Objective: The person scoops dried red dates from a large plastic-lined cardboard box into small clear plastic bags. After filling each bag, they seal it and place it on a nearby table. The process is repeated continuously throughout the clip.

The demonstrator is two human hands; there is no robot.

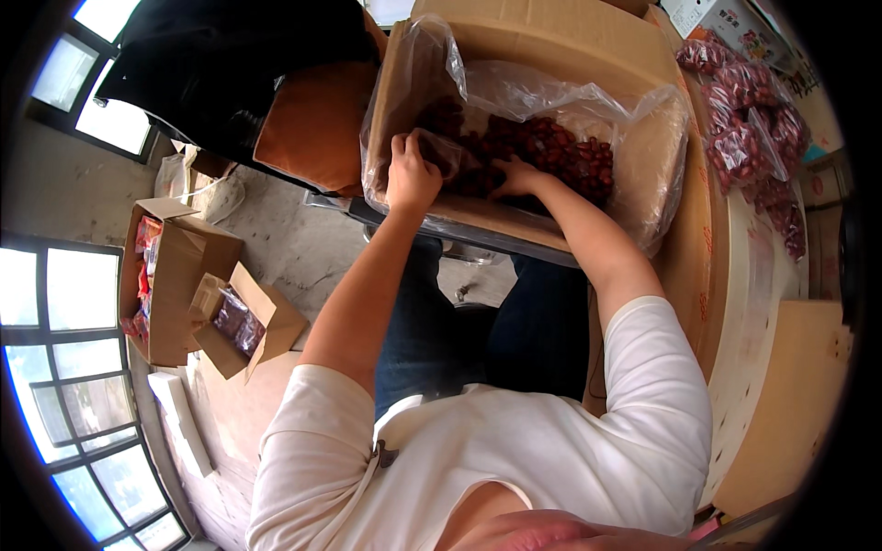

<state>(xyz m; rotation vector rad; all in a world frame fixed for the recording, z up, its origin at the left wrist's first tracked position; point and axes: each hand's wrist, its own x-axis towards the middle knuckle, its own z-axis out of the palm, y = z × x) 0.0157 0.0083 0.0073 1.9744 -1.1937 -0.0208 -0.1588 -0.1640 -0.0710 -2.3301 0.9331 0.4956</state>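
Note:
A large cardboard box (pixel 514 213) lined with clear plastic stands before me, with a layer of dark red dates (pixel 551 147) inside. At its left side my left hand (pixel 413 174) is closed on the edge of a clear plastic bag (pixel 439 153), whose mouth faces the dates. My right hand (pixel 521 178) reaches over the near wall into the dates, just right of the bag. Its thumb and fingers are apart and point left; the fingertips are partly lost among the dates.
Filled bags of dates (pixel 749 119) are heaped at the far right, beside a white printed carton (pixel 726 23). An orange-brown cushion (pixel 317 124) and black cloth (pixel 230 64) lie left of the box. On the floor at left stand an open carton (pixel 188 266) of colourful packets and a smaller carton (pixel 266 335).

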